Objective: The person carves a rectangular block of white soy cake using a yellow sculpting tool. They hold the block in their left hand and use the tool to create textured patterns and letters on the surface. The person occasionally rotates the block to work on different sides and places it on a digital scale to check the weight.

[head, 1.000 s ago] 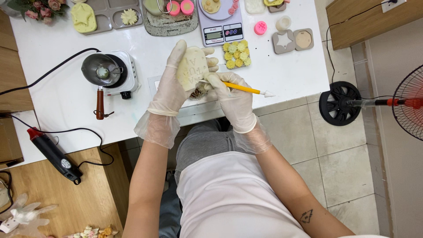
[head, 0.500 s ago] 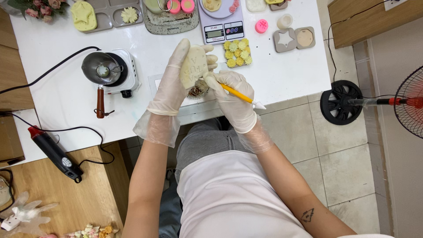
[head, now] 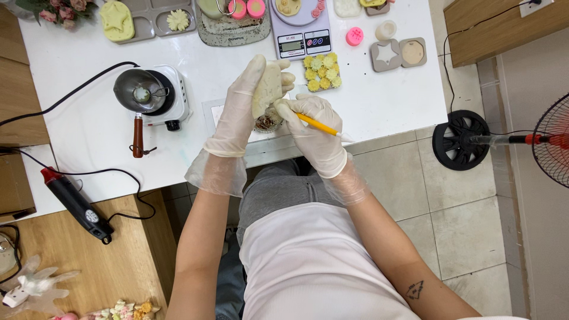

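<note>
**Over the tabletop's near edge: a pale moulded piece under a pointed tool**

Above the near edge of the white tabletop (head: 89,124), the gloved left hand (head: 240,112) held a pale, cream-coloured moulded piece (head: 268,89) upright, its grip closed around the piece from the left side. The gloved right hand (head: 311,127) was closed on a yellow pencil-like tool (head: 317,125), whose working end met the lower part of the piece; the exact contact was hidden by fingers. Just below the piece, on the tabletop, sat a small dish of dark bits (head: 265,122).

Measured from the piece: a cluster of small yellow flower shapes (head: 320,72) lay just to its right, a digital scale (head: 302,41) stood beyond it, a small melting pot on a white heater (head: 145,92) stood to its left, and a black heat gun (head: 74,201) lay well off to the lower left on a wooden surface.

By my judgement, the main risk was the tool digging too deep or slipping, since the piece looked soft and was held in the air without support. A tight squeeze from the left hand might dent it; a loose one might let it drop onto the dish.
</note>
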